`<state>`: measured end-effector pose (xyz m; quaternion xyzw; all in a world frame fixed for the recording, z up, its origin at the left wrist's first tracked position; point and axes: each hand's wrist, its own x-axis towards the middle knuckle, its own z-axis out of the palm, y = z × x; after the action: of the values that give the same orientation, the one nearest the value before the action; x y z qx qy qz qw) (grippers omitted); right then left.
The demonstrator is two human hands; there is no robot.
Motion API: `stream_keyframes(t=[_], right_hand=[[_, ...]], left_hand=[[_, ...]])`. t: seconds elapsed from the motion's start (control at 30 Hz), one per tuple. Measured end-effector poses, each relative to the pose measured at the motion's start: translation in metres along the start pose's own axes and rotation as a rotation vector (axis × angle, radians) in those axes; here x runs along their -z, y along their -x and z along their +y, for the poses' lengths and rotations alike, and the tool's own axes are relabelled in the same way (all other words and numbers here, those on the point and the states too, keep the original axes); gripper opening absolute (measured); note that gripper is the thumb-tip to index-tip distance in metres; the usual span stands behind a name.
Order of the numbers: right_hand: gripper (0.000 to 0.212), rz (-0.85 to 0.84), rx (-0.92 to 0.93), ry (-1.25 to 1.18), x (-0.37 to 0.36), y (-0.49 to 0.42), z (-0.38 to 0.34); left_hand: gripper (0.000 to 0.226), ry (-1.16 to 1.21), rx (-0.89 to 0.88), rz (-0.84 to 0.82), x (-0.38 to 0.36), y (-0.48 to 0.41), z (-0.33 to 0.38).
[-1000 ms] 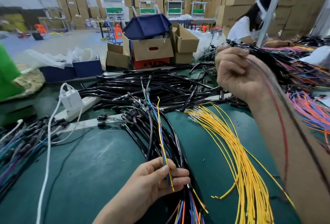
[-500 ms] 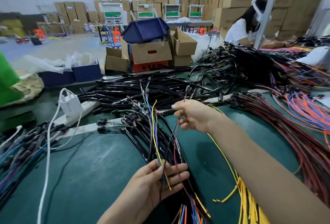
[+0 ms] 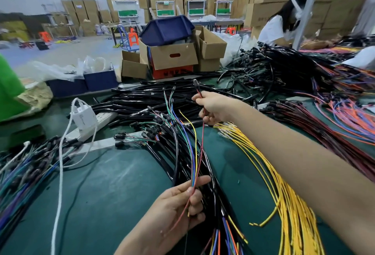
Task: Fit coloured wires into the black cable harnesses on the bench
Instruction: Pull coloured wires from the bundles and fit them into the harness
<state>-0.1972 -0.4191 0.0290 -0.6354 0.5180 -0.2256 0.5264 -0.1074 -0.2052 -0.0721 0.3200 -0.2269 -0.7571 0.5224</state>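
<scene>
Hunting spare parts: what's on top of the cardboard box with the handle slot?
A dark blue bin sits tilted on the cardboard box, covering its opening. The box's contents are hidden.

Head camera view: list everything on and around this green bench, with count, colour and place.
Green bench mat: one, green, under everything.
Black cable harnesses: many, black, bench centre.
Thin red wire: one, red, between both hands.
Thin coloured wires: several, yellow, blue, green, above left hand.
Loose yellow wires: many, yellow, bench right.
Mixed wire piles: many, red, orange, purple, far right.
White power strip: one, white, bench left.
Brown cardboard boxes: several, brown, behind bench.
Blue plastic bin: one, blue, atop box.
Other person: one, white top, back right.
Left hand: one, grips coloured wires, red wire.
Right hand: one, pinches red wire.
</scene>
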Motion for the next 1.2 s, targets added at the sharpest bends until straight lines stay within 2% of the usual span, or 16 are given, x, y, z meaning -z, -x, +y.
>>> stream_keyframes(t=[0.17,0.2,0.27,0.3,0.33,0.37,0.43,0.47,0.57,0.63,0.7,1.03,1.1,1.2], right_hand=[[0.005,0.034,0.067,-0.014,-0.008,-0.017,-0.009],[0.014,0.051,0.088,-0.007,-0.009,-0.017,-0.008],[0.056,0.058,0.101,0.053,-0.006,-0.017,0.0],[0.067,0.053,0.1,0.082,-0.004,-0.014,0.005],[0.067,0.059,0.099,0.102,-0.002,-0.008,0.01],[0.058,0.071,0.102,0.124,0.001,-0.001,0.015],[0.025,0.072,0.093,0.186,0.006,0.016,0.028],[0.02,0.031,0.073,0.214,0.008,0.025,0.035],[0.038,-0.185,-0.006,0.273,0.005,0.056,0.056],[0.038,-0.28,-0.022,0.267,-0.002,0.074,0.066],[0.031,-0.336,-0.016,0.158,-0.012,0.086,0.071],[0.024,-0.29,-0.067,-0.284,-0.031,0.095,0.077],[0.019,-0.28,-0.069,-0.315,-0.029,0.092,0.075],[0.021,-0.373,-0.105,-0.292,-0.028,0.091,0.073]], left_hand=[[0.034,-0.004,0.015,0.036,-0.002,0.001,-0.002],[0.035,0.003,0.021,0.049,-0.003,0.001,-0.003],[0.037,0.012,0.028,0.075,-0.003,0.001,-0.003],[0.038,0.014,0.03,0.084,-0.003,0.001,-0.003],[0.038,0.015,0.03,0.091,-0.002,0.0,-0.003],[0.039,0.017,0.028,0.096,-0.002,0.0,-0.003],[0.039,0.024,0.021,0.094,-0.002,0.0,-0.004],[0.038,0.028,0.017,0.09,-0.001,0.0,-0.004],[0.033,0.018,-0.004,0.084,0.0,-0.001,-0.008],[0.029,0.012,-0.026,0.076,-0.001,-0.002,-0.008],[0.026,0.013,-0.034,0.073,-0.004,-0.002,-0.007],[0.027,-0.046,0.003,0.069,-0.007,0.001,-0.005],[0.029,-0.052,0.006,0.037,-0.006,0.001,-0.005],[0.027,-0.077,-0.005,-0.001,-0.006,0.002,-0.007]])
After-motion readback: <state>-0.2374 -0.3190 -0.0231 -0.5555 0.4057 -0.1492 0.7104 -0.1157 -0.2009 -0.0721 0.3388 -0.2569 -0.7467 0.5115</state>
